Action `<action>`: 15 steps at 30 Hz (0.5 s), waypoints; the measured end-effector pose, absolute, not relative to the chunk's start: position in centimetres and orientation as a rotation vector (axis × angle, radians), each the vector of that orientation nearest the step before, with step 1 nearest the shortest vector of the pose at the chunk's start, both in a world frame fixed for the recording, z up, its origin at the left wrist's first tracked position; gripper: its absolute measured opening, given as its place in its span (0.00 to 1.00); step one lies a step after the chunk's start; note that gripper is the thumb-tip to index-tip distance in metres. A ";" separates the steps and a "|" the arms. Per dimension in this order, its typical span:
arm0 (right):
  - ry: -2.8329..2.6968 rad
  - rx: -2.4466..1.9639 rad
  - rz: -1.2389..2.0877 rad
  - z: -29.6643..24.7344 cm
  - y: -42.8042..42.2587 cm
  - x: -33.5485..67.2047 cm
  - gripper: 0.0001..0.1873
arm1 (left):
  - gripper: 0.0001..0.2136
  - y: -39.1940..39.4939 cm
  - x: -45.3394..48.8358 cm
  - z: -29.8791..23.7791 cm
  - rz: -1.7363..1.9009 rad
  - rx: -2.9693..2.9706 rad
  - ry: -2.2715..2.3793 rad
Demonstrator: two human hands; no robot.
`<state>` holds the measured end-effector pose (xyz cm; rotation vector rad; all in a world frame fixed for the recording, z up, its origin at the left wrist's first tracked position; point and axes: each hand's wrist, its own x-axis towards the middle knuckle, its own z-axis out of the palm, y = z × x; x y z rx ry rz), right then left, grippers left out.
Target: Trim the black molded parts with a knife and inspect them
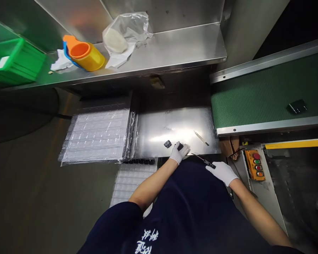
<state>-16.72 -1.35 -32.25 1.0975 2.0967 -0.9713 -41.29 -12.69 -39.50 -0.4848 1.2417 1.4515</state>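
Observation:
My left hand (179, 152), in a white glove, is closed around a small black part (180, 146) at the near edge of the shiny steel worktop (175, 127). Another small black part (168, 144) lies on the steel just left of it. My right hand (222, 171), also in a white glove, is closed on black tweezers (203, 160) whose tips point left toward my left hand. A second, silver pair of tweezers (201, 138) lies loose on the worktop further right.
Clear plastic blister trays (98, 135) lie left of the worktop, with another tray (129, 181) below. A green conveyor belt (265, 95) on the right carries a black part (296, 106). A button box (256, 165) sits under it. The upper shelf holds an orange-yellow cup (86, 55), a plastic bag (125, 33) and a green bin (14, 61).

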 end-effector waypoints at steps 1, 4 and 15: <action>2.098 1.142 -0.981 -32.7 -1.5 -16.0 0.25 | 0.17 -13.0 -41.6 -39.4 1.443 -0.503 1.218; 2.131 1.296 -1.041 -34.6 -2.0 -13.7 0.22 | 0.17 -14.0 -42.4 -38.6 1.401 -0.505 1.150; 1.981 1.882 -1.441 -43.0 -2.8 -15.1 0.18 | 0.25 -17.6 -45.1 -32.0 1.188 -0.317 0.961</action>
